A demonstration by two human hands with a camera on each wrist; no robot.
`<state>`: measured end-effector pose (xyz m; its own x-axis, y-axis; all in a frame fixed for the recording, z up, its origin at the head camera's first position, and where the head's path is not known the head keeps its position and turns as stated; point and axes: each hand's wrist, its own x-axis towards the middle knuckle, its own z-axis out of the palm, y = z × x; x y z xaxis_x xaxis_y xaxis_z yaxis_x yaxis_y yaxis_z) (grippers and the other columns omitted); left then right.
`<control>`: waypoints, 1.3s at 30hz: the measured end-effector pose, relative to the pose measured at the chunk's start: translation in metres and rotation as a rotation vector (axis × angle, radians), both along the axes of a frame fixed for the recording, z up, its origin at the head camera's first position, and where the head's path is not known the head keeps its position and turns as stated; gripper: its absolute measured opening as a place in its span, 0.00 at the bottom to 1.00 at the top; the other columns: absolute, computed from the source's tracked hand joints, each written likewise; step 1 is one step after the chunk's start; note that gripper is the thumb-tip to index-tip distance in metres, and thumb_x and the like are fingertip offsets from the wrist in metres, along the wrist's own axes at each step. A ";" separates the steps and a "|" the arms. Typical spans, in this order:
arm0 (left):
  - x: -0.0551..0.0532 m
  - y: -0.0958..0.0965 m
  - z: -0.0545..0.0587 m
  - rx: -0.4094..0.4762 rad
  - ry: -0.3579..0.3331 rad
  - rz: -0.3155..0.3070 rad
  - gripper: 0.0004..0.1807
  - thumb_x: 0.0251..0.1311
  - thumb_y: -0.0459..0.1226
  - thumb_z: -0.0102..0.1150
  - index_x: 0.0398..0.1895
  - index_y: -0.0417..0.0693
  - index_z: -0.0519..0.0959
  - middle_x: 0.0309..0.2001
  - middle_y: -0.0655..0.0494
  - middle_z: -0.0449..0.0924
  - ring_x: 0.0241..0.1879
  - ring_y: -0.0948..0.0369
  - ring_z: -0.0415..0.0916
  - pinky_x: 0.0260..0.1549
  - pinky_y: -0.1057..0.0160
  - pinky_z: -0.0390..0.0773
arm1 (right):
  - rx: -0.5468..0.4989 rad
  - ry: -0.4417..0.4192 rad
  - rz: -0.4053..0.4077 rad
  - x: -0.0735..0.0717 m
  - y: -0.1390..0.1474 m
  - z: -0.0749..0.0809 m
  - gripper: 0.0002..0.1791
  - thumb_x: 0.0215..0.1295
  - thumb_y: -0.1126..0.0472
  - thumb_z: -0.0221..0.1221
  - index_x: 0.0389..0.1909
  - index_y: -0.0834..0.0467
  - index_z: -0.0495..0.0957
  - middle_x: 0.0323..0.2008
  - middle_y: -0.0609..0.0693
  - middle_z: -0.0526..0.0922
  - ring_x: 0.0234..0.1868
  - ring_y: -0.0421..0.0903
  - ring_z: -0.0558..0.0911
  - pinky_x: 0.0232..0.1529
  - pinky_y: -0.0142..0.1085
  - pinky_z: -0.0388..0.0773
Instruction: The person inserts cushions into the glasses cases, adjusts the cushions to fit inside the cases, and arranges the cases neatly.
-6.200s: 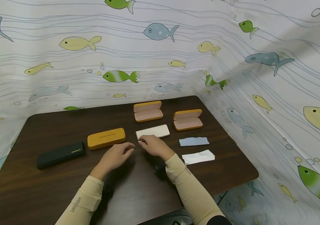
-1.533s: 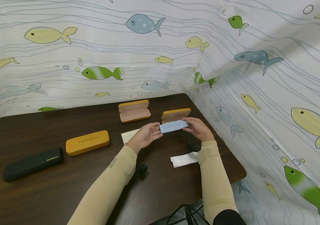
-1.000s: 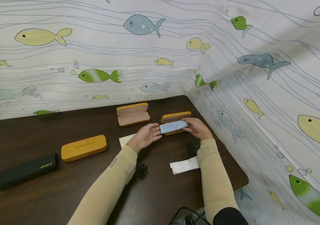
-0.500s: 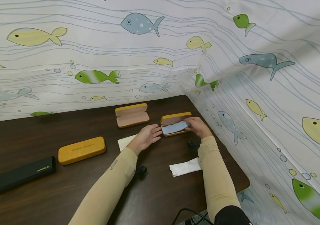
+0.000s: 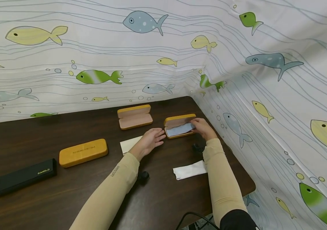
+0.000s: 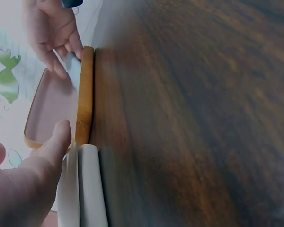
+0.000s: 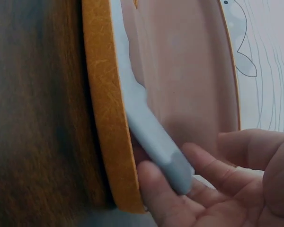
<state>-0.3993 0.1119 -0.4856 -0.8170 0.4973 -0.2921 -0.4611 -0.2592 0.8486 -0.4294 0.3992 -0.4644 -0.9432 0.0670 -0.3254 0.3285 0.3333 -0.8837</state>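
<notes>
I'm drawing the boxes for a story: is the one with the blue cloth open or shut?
Open. The yellow case has its lid raised, showing pink lining behind the blue cloth.

The hands hide one end of the blue cloth and part of the cream case.

At an open yellow case, the raised lid bars the far side, the right hand, its grip on the blue cloth, fills the right end, and the left hand is just off the left end; between the hands, the front offers a way in. A gap separates this case from a second open case. Nearer, a lane of tabletop runs between the forearms, with a white cloth lying flat in it. Fish-printed fabric walls the far and right sides.
</notes>
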 end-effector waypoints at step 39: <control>-0.001 0.012 0.016 -0.548 0.475 0.039 0.27 0.76 0.39 0.45 0.75 0.44 0.59 0.75 0.48 0.60 0.70 0.48 0.63 0.68 0.46 0.66 | 0.423 0.226 -0.010 0.014 -0.006 0.005 0.22 0.81 0.56 0.45 0.58 0.66 0.79 0.49 0.60 0.81 0.44 0.54 0.77 0.44 0.44 0.75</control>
